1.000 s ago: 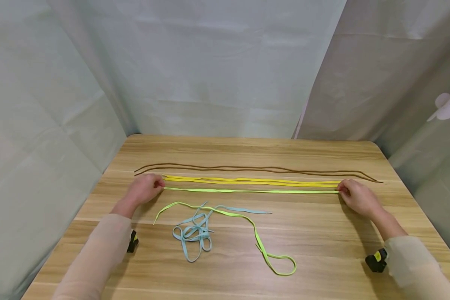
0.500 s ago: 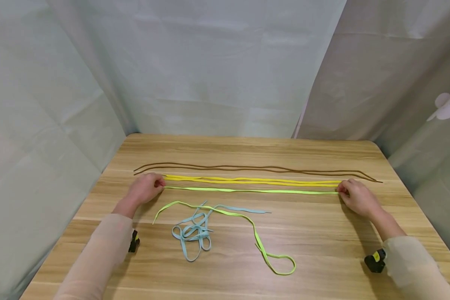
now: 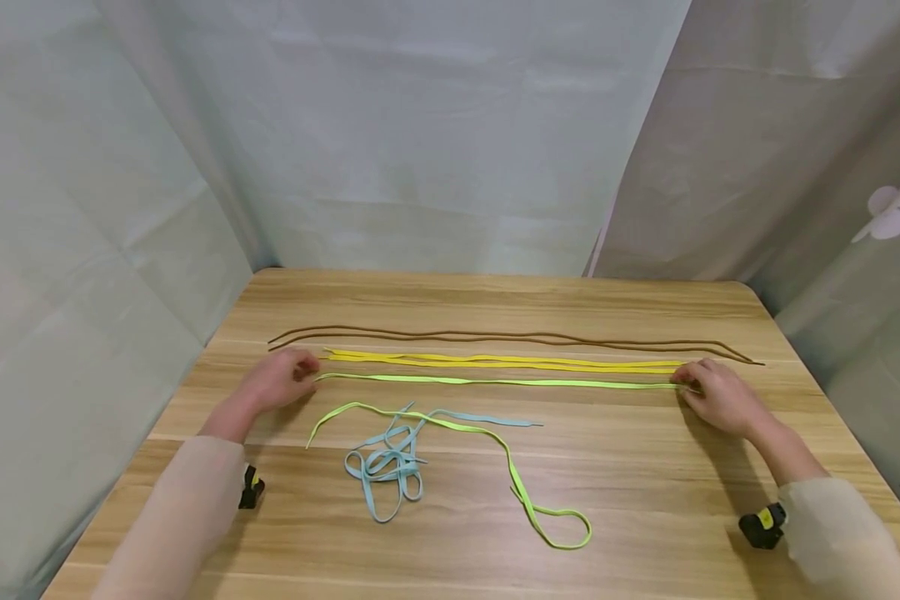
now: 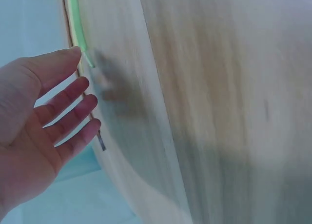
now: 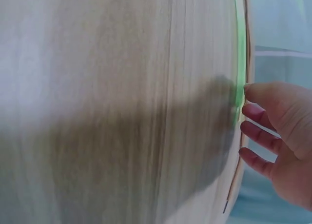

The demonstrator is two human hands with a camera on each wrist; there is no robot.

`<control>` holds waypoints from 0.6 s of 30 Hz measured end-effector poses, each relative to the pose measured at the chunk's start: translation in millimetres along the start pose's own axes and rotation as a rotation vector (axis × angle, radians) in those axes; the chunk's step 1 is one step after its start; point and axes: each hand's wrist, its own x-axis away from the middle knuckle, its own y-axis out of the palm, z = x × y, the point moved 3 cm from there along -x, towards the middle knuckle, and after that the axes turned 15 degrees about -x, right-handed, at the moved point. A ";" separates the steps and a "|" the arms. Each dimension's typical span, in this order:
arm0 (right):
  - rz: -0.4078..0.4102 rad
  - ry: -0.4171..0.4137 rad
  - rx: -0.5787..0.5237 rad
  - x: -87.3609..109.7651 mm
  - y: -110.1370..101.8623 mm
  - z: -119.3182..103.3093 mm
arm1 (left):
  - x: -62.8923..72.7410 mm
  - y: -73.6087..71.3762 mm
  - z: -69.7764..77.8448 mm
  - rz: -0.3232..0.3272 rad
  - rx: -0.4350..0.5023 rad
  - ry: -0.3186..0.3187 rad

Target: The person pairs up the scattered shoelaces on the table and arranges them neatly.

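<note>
The left hand (image 3: 276,383) is held relaxed, palm and parted fingers showing, with nothing gripped. The right hand (image 3: 720,402) is likewise held with loose, parted fingers, its thumb tip placed against or just beside the straight lime-green flat fabric lace (image 3: 495,383). Whether that lace is touched by either hand cannot be told for certain.

The lace is stretched between the two hands, its long axis laid from left to right, roughly parallel to the far edge of the light wood-grain table (image 3: 667,517); one end is found at each hand's fingertips. Beyond it, towards the far edge, bright yellow flat laces (image 3: 360,357) and then thin brown cords (image 3: 600,342) are laid along the same line. Towards the near edge, a curved, looped lime-green lace (image 3: 457,428) is crossed with a tangled pale-blue flat lace (image 3: 408,472); both are set nearer to the left hand.

In the left wrist view, the straight lace's narrow tip is shown just past the thumb, and spread fingers that are partly hidden from the head camera are revealed. In both wrist views a dark cord tip is seen beyond the fingers; the tangle is shown only from the head.
</note>
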 end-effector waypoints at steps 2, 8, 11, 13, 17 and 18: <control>0.014 -0.019 0.011 0.0 -1.7 -4.7 | 4.6 -3.5 0.2 -0.016 0.002 -0.017; 0.055 -0.126 0.032 -5.8 1.2 -29.0 | 18.1 -9.3 10.7 0.026 -0.024 0.019; 0.071 -0.209 0.034 -9.4 8.3 -44.2 | 22.9 -8.3 18.5 0.050 -0.043 0.049; 0.071 -0.268 0.023 -10.9 14.9 -54.2 | 25.6 -7.8 23.7 0.052 -0.046 0.062; 0.045 -0.358 -0.005 -11.8 29.3 -76.1 | 31.5 -5.8 32.5 0.058 -0.070 0.093; 0.035 -0.372 -0.012 -11.5 32.8 -81.9 | 33.3 -5.1 34.7 0.059 -0.075 0.103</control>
